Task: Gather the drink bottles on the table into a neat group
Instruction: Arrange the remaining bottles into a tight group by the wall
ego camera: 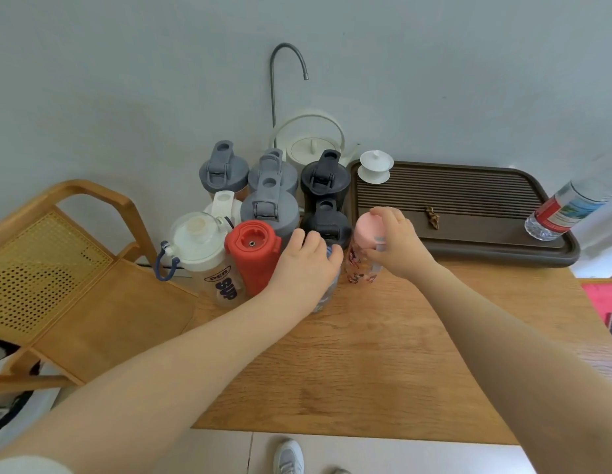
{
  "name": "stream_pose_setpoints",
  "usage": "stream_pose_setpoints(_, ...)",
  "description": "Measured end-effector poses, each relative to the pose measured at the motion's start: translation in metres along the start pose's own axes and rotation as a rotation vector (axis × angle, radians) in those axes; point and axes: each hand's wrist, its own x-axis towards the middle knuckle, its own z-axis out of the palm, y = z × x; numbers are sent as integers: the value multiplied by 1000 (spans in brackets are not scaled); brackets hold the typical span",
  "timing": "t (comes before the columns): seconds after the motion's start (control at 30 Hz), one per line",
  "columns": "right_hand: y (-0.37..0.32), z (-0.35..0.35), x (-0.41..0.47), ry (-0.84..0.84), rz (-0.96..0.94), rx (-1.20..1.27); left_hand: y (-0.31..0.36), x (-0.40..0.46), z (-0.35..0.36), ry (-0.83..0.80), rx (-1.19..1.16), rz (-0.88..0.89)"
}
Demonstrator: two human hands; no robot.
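Several drink bottles stand packed together at the table's back left: grey-lidded ones (269, 206), black-lidded ones (325, 177), a red bottle (253, 253) and a clear white-lidded bottle (198, 248). My left hand (306, 261) is closed over the top of a bottle at the group's front; only a blue sliver of it shows. My right hand (393, 244) grips a pink-lidded patterned bottle (361, 258) that stands just right of it, beside the group.
A dark slatted tea tray (469, 200) lies at the back right, with a white lidded cup (375, 167) and a clear water bottle (568, 210) on it. A white kettle (311, 148) stands behind the group. A wooden chair (75, 268) sits left of the table.
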Motion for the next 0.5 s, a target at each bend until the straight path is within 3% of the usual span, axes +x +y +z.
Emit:
stream_pose_setpoints(0.17, 0, 10, -3, 34, -11, 7, 1, 1, 2, 64, 29, 8)
stream_pose_setpoints(0.33, -4, 16, -11, 83, -50, -240, -7, -11, 7, 20, 38, -62)
stream_pose_setpoints(0.43, -21, 18, -27, 212, -219, -162, -12, -16, 5, 54, -38, -104)
stream_pose_setpoints(0.5, -37, 24, -38, 173, -342, -86, -19, -23, 0, 172, -186, -137)
